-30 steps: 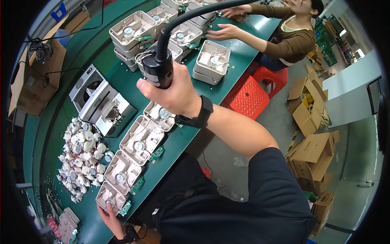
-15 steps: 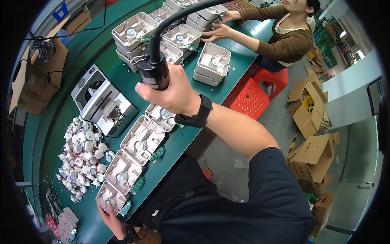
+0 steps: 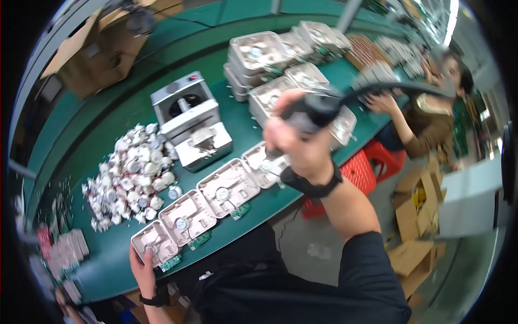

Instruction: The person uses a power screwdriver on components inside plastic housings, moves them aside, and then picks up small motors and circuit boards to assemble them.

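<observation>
Right hand: Raised over the smooth green worktop (image 3: pixel 108 275), the right hand (image 3: pixel 304 148) had its fingers wrapped around a black, rounded handheld tool (image 3: pixel 318 109); motion blur hid the finer detail.
Black tool: It looked stiff and probably had some heft, and its thick black cable (image 3: pixel 396 87), running off to the right, seemed likely to tug. The broad body appeared the surest hold.
Left hand: Low on the left, the left hand (image 3: pixel 143 272) gripped a pale, open plastic housing (image 3: pixel 164 244), thumb over the rim.
Pale housing: It lay open side up on the worktop, at the left end of a row. It was probably light, rigid and a little slippery, best held by its outer wall.
Circuit board: The small green circuit board (image 3: pixel 171 263) beside the housing looked fragile, a poor place to grasp.
</observation>
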Demonstrator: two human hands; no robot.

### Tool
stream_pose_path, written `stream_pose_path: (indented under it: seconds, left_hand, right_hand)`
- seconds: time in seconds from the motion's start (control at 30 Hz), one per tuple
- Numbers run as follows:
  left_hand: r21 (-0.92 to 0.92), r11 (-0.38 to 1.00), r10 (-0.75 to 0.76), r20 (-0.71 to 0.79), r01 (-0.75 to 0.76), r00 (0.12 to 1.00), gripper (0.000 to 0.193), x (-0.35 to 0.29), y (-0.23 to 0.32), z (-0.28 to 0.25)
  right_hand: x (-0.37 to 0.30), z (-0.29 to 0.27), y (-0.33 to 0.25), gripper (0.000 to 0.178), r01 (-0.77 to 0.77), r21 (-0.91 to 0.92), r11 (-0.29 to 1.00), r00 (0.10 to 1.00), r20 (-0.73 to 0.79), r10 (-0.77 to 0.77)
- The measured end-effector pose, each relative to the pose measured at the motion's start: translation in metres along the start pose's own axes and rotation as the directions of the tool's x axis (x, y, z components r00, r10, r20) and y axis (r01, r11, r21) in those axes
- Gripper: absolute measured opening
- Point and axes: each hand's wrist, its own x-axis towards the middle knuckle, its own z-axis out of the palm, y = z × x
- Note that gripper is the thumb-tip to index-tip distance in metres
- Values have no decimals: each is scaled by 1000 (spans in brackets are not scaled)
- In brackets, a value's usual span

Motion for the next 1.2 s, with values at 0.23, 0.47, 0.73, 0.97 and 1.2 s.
stream_pose_path:
  seconds: [0.23, 0.47, 0.73, 0.97, 1.2]
  left_hand:
    - [-90, 995, -41, 4, 41, 999, 67, 0, 12, 7]
    - [-114, 993, 15, 14, -13, 1000, 68, 3, 20, 12]
    - [48, 998, 26, 80, -30, 996, 71, 10, 30, 4]
    - [94, 995, -39, 78, 31, 996, 72, 6, 33, 0]
    - [176, 984, -25, 66, 13, 998, 69, 3, 34, 2]
  right_hand:
    - [50, 81, -4, 19, -80, 301, 950, 995, 82, 58]
    - [53, 105, 22, 15, -146, 108, 983, 980, 152, 129]
    - [-30, 92, -11, 33, -248, 154, 956, 949, 236, 208]
    - [-59, 105, 5, 39, -210, 146, 967, 956, 237, 172]
    - [-66, 106, 18, 38, -218, 142, 965, 957, 224, 183]
